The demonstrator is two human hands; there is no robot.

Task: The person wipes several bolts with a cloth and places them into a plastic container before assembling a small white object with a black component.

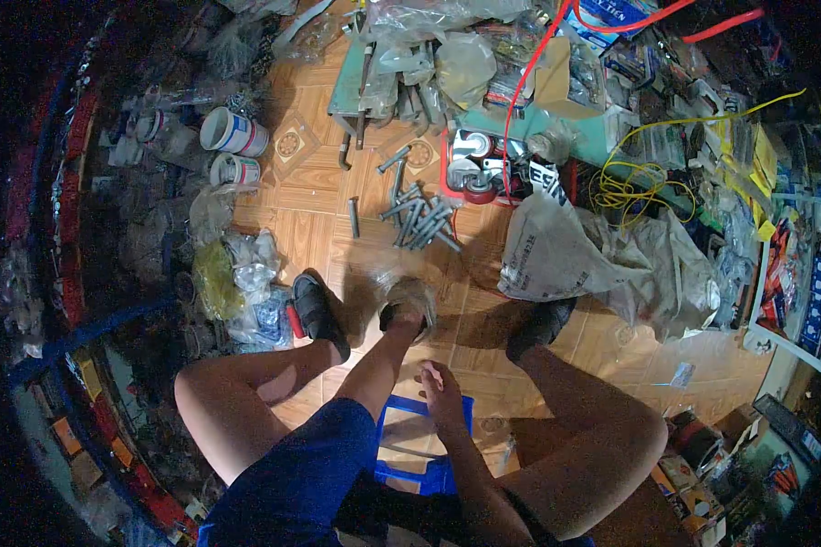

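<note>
My left hand [409, 314] reaches down over the tiled floor between my feet, smeared by motion. A pale, see-through blur, perhaps plastic, surrounds it, and its fingers cannot be made out. Just beyond it lies a loose pile of long metal bolts [415, 219], with a single bolt [354, 219] apart to the left. My right hand [441, 390] hovers above a blue plastic frame [468, 415], its fingers loosely bent and slightly apart, with nothing visible in them.
A red-edged tray [445, 164] holds caster wheels. Beside it a white woven sack [556, 246] lies near my right foot. White tubs [233, 132] and plastic bags [251, 273] are at the left. Yellow cord [643, 193] coils at the right.
</note>
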